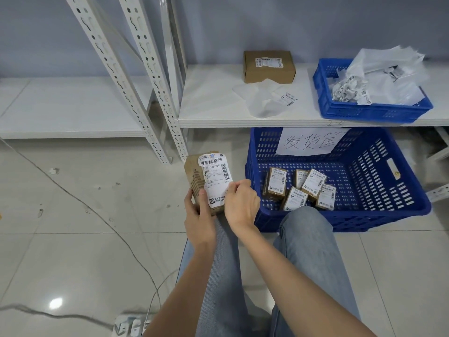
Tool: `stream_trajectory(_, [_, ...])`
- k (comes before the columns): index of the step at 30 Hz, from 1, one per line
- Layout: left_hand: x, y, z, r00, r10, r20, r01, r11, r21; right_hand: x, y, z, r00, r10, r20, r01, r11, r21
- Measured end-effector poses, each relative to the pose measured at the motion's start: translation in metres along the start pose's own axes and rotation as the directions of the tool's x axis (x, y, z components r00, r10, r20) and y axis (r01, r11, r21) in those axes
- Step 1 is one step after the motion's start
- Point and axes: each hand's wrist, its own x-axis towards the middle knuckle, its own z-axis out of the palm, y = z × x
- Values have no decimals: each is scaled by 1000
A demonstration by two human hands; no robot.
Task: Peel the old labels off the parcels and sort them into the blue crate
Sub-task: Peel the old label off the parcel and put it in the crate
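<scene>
Parcel [198,184], label [217,181] seemingly reading "V05-220", gripped by left hand [198,215]; right hand [240,201] pinches label.

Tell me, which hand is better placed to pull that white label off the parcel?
The right hand: it already pinches the shipping label's edge, while the left hand grips the brown parcel from below.

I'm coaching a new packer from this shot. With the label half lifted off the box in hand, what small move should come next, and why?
Probably keep pulling the label down and off with the right hand, which pinches its edge, while the left hand steadies the parcel. The top of the label is already torn and lifted, but its lower part looks stuck. The blue crate waits alongside.
</scene>
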Motion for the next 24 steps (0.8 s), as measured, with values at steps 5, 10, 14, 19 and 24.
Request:
stream_trajectory(5, [4, -5, 2, 1000, -6, -13, 6, 1000, -11, 4, 1, -1, 1000, -18, 3, 18, 999, -36])
stream_trajectory(10, [7, -7, 3, 1000, -10, -18, 10, 1000, -20, 2, 9, 6, 999, 34, 9, -35, 986, 165])
stream_trajectory(14, [5, -5, 4, 1000, -6, -17, 7, 1000, 13, -4, 11, 7, 1000, 13, 15, -15, 981, 193])
stream_trajectory(19, [1, -3, 3, 1000, -8, -24, 9, 1000, 17, -6, 11, 10, 1000, -11, -29, 15, 987, 158])
stream_trajectory(24, [0, -2, 2, 1000, -6, -24, 6, 1000, 9, -9, 16, 12, 1000, 17, -20, -11, 961, 275])
